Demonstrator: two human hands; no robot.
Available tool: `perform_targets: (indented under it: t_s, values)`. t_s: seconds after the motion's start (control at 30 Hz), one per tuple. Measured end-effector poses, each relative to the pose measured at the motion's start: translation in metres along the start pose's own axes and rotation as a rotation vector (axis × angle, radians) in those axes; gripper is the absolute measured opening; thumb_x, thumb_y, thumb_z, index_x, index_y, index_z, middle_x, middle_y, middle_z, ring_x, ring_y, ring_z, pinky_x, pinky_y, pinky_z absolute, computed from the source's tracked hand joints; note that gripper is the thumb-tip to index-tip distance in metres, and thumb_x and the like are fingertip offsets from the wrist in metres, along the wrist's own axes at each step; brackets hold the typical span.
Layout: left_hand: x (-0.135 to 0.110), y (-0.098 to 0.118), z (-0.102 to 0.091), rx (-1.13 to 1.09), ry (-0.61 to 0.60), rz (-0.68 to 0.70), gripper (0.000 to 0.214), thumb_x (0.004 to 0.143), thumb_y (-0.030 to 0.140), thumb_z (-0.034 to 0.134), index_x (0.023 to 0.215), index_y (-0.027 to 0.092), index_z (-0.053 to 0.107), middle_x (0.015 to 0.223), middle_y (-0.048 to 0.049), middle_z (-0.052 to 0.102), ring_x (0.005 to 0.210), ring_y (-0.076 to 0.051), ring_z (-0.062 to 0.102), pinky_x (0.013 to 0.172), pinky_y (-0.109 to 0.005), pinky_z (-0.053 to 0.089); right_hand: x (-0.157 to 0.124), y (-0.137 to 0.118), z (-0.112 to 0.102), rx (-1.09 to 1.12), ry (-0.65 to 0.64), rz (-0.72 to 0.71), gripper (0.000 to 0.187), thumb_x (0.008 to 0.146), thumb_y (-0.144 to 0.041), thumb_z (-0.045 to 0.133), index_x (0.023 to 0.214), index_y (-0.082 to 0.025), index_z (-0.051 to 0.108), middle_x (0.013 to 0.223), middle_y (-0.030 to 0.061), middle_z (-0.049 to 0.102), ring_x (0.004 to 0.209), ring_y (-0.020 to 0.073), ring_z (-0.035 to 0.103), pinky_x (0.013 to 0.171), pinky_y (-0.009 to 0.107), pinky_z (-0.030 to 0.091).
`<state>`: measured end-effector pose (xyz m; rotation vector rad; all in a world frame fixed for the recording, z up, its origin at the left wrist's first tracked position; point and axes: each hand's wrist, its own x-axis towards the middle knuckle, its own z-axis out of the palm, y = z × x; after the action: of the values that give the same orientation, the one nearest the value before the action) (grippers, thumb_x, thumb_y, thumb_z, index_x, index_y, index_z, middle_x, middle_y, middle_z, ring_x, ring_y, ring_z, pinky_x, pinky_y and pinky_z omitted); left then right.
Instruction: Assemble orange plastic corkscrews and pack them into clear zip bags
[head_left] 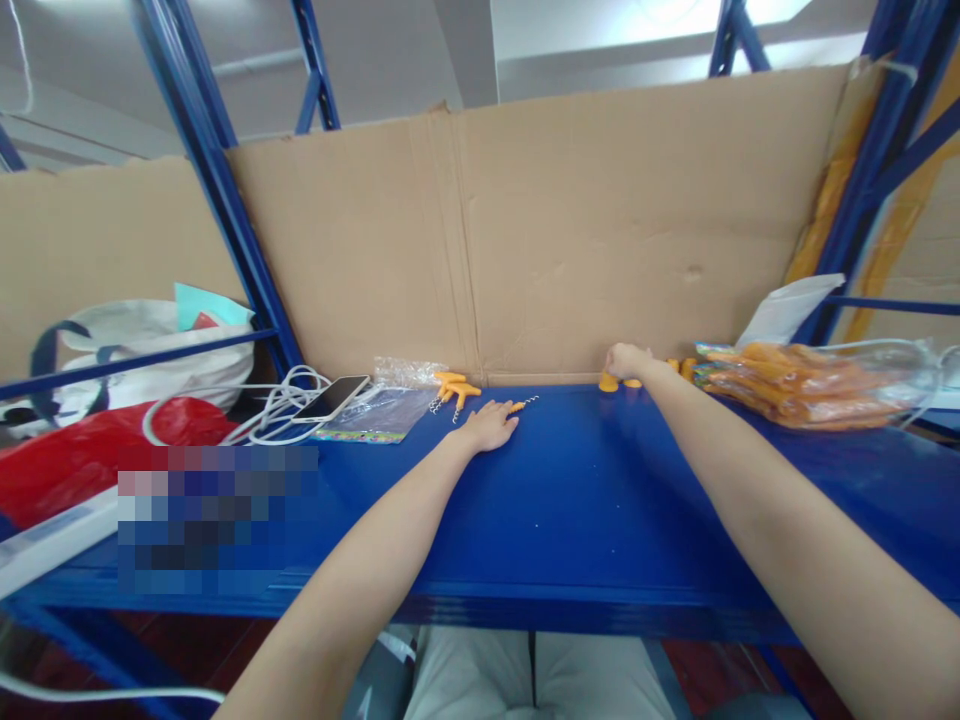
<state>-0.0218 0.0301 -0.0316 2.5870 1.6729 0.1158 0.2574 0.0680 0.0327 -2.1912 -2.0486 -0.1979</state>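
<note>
My left hand (491, 428) lies palm down on the blue shelf, its fingers stretched out. At its fingertips is an orange corkscrew (517, 407) with its metal spiral pointing right; the hand hides part of its handle. To the left of that hand lie several orange T-handled corkscrews (455, 386), spirals toward me. Near the back edge, my right hand (627, 361) is closed around the top of a small orange plastic piece (608, 382) that stands on the shelf. Other short orange pieces (632, 383) stand just right of it, partly behind my wrist.
A clear bag of orange parts (810, 385) lies at the right. At the left are a clear plastic packet (382, 412), a phone (332, 398), white cables (274, 405), a red bag (112, 450) and a white cloth bag (157, 340). A cardboard wall (600, 230) closes the back.
</note>
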Motion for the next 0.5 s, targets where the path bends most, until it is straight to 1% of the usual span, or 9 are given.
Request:
perform_targets:
  t_s: [0.03,0.1,0.17,0.27,0.33,0.4,0.43,0.5]
  values:
    - [0.000,0.000,0.000,-0.002,0.004,0.001,0.056,0.094,0.041,0.026,0.144,0.017,0.030,0.152,-0.0084,0.027,0.141,-0.026,0.021,0.112,-0.043,0.022,0.001,0.001,-0.005,0.020,-0.050,-0.030,0.025,0.075,-0.012,0.055,0.091,-0.012,0.073,0.092,0.0141,0.071,0.089,0.0264,0.065,0.082,0.041,0.047]
    - [0.001,0.000,0.000,-0.004,0.007,0.008,0.056,0.094,0.041,0.026,0.144,0.017,0.030,0.152,-0.0087,0.027,0.141,-0.025,0.020,0.112,-0.043,0.022,0.002,0.002,-0.013,0.055,-0.136,-0.105,0.019,0.076,-0.015,0.057,0.084,-0.013,0.074,0.084,0.0114,0.071,0.080,0.0227,0.065,0.072,0.032,0.049]
    - [0.000,0.000,0.000,-0.003,0.005,0.009,0.056,0.094,0.041,0.026,0.144,0.015,0.030,0.152,-0.0099,0.027,0.141,-0.026,0.020,0.112,-0.043,0.022,0.002,0.003,-0.018,0.079,-0.172,-0.158,0.020,0.078,-0.019,0.056,0.080,-0.013,0.075,0.080,0.0095,0.071,0.076,0.0200,0.065,0.065,0.028,0.049]
    - [0.000,0.002,-0.001,0.008,0.001,-0.003,0.056,0.094,0.040,0.026,0.144,0.014,0.029,0.152,-0.0101,0.025,0.141,-0.026,0.021,0.112,-0.042,0.022,0.003,0.002,-0.019,0.078,-0.155,-0.167,0.023,0.081,-0.023,0.054,0.084,-0.012,0.074,0.077,0.0100,0.071,0.075,0.0200,0.065,0.062,0.026,0.048]
    - [-0.001,0.002,-0.001,0.010,0.001,-0.005,0.056,0.095,0.040,0.026,0.144,0.015,0.029,0.152,-0.0100,0.025,0.141,-0.026,0.021,0.112,-0.042,0.022,0.002,0.001,-0.014,0.066,-0.114,-0.147,0.025,0.079,-0.024,0.058,0.093,-0.011,0.073,0.083,0.0107,0.071,0.078,0.0210,0.065,0.063,0.026,0.049]
    - [-0.001,0.002,-0.001,0.006,0.005,-0.003,0.055,0.095,0.040,0.026,0.144,0.015,0.029,0.152,-0.0098,0.026,0.141,-0.026,0.022,0.112,-0.042,0.022,0.000,-0.002,-0.006,0.055,-0.090,-0.126,0.031,0.075,-0.025,0.064,0.102,-0.011,0.070,0.094,0.0113,0.071,0.084,0.0215,0.065,0.065,0.026,0.049]
    - [0.000,0.001,-0.001,0.004,0.006,-0.002,0.055,0.094,0.040,0.026,0.144,0.016,0.030,0.152,-0.0095,0.027,0.141,-0.026,0.022,0.112,-0.042,0.022,-0.002,-0.004,-0.002,0.046,-0.095,-0.120,0.033,0.073,-0.025,0.066,0.103,-0.011,0.070,0.098,0.0115,0.070,0.086,0.0215,0.065,0.066,0.025,0.049]
    - [0.000,0.000,-0.001,0.007,0.004,0.002,0.055,0.094,0.041,0.026,0.144,0.018,0.030,0.152,-0.0087,0.027,0.141,-0.025,0.022,0.112,-0.042,0.022,-0.006,-0.007,0.005,0.015,-0.113,-0.106,0.029,0.074,-0.024,0.066,0.100,-0.012,0.070,0.099,0.0112,0.070,0.086,0.0212,0.066,0.066,0.025,0.048]
